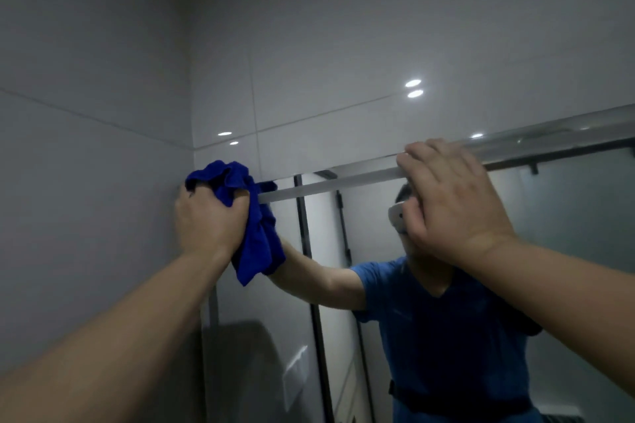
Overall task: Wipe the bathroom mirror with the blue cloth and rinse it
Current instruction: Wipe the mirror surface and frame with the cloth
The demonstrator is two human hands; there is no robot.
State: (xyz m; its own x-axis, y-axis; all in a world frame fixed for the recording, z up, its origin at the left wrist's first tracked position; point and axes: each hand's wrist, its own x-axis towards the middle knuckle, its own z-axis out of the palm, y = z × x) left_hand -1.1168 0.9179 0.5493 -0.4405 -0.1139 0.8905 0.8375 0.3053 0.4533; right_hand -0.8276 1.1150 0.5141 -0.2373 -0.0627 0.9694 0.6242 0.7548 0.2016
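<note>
Head view shows a grey tiled wall (86, 182) on the left side of the frame. Next to it, in the middle left, the left hand (209, 220) makes a tight fist around the blue cloth (254, 227). The cloth is all bunched up. One puffy part sticks out above the fist, and a long flap hangs down under the hand on its right side. The cloth touches the upper left corner of the mirror (567, 216), right where the glass meets the wall. This looks like the wiping step, and it seems to be near its start, with the rinse not yet done. To do it well, the person should press the cloth flat on the glass and slide it in long rows, with each row lying a bit over the last one so no streaks are left. The loose flap could flop and leave marks, so it would help to tuck it into the fist. On the right, the right hand (453, 203) lies open on the top edge (343, 178) of the mirror, its fingers mostly straight and holding nothing. It seems to steady the person. No tap shows in this view.
</note>
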